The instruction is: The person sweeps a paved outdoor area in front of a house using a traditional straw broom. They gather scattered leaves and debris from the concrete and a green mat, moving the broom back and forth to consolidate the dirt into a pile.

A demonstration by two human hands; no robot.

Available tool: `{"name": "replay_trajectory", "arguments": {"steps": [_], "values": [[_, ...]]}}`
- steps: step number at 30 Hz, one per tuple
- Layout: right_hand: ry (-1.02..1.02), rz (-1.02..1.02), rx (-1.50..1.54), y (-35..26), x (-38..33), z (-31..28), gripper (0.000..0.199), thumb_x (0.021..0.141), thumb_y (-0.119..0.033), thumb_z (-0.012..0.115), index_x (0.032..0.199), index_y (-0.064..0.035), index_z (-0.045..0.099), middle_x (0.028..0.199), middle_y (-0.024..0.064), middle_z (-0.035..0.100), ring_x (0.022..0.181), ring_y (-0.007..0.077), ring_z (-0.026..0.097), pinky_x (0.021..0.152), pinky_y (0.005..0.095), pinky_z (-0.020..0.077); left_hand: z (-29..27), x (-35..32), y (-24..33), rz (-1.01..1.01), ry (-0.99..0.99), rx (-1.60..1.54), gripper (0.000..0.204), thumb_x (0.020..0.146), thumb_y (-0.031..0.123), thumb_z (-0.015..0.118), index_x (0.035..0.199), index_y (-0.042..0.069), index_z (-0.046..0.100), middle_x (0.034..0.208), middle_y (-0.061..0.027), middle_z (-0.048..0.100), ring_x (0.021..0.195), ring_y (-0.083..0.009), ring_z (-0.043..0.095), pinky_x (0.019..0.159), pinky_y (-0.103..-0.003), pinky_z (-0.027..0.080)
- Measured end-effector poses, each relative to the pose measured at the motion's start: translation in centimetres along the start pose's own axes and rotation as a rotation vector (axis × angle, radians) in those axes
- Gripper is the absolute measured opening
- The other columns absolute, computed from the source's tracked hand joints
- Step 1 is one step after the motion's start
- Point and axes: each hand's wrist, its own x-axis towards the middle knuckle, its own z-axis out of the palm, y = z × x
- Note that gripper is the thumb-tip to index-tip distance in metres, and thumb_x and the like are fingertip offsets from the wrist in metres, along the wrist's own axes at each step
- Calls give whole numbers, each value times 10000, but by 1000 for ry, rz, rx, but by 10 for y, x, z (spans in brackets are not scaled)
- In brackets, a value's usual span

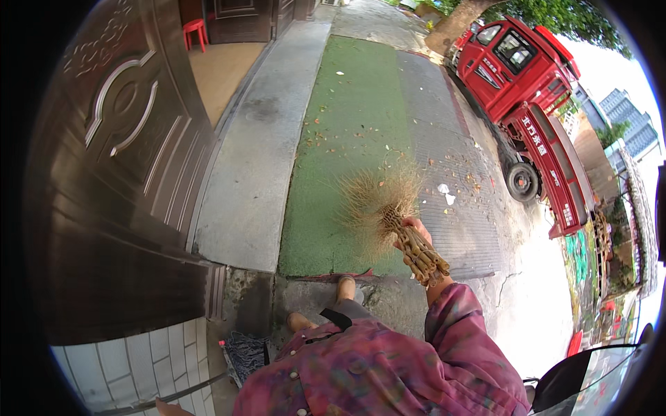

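Note:
My right hand [416, 232] is closed round a broom of bundled twigs [385, 201]. The thick cut ends of its stalks point back toward my wrist, and its fine bristles fan out over the green mat [350, 125]. At the lower left edge only a small part of my left hand [172, 409] shows. A digit lies against a thin rod [198, 385], which the hand seems to grip; most of that hand is out of the picture. Toward my feet the rod meets a dark, patterned thing [246, 357] with a pinkish tip, its kind unclear.
Dry leaves and white scraps [447, 195] lie scattered on the green mat and the grey ribbed mat [454, 229]. A concrete step [243, 173] runs along the left, beside a brown panelled door [139, 145]. Indoors is a red stool [195, 33]. A red cargo tricycle [513, 76] is parked at right.

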Motion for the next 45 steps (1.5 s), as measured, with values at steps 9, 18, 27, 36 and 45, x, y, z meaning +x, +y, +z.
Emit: {"name": "replay_trajectory", "arguments": {"steps": [9,18,27,36,45], "values": [[-25,167,156,61,5,-131,821,610,-44,832,1297,-85,384,1172,86,517,1088,191,534,928,352,467,43,-273,103,634,-978,330,288,802,209,560,1038,59,630,1001,-166,634,954,-277,608,814,-495,478],[96,162,628,113,51,-244,1291,549,-138,895,1491,-201,16,1432,117,311,1249,240,428,1009,425,404,245,-544,217,162,-1950,177,481,862,220,620,1253,-26,488,1002,-146,607,899,-247,606,727,-394,523],[653,94,845,100,150,-342,448,530,-150,811,872,-55,537,830,62,570,850,209,557,837,381,441,240,-829,414,764,-2119,414,512,809,92,655,1270,-24,465,937,-96,624,768,-153,597,632,-265,489],[1125,-286,558,57,105,-487,462,703,-326,666,993,-18,479,817,66,483,777,209,494,903,426,406,116,-1085,543,2087,-2339,-293,746,709,193,743,1365,80,408,1299,-168,496,1176,-324,483,1001,-401,390],[1586,-268,301,-35,-31,-463,530,805,-341,719,1095,8,445,944,87,460,880,213,474,1015,425,359,130,-1204,546,2563,-2650,-180,814,694,257,739,1395,80,364,1320,-164,460,1222,-342,425,1030,-416,357]]}}
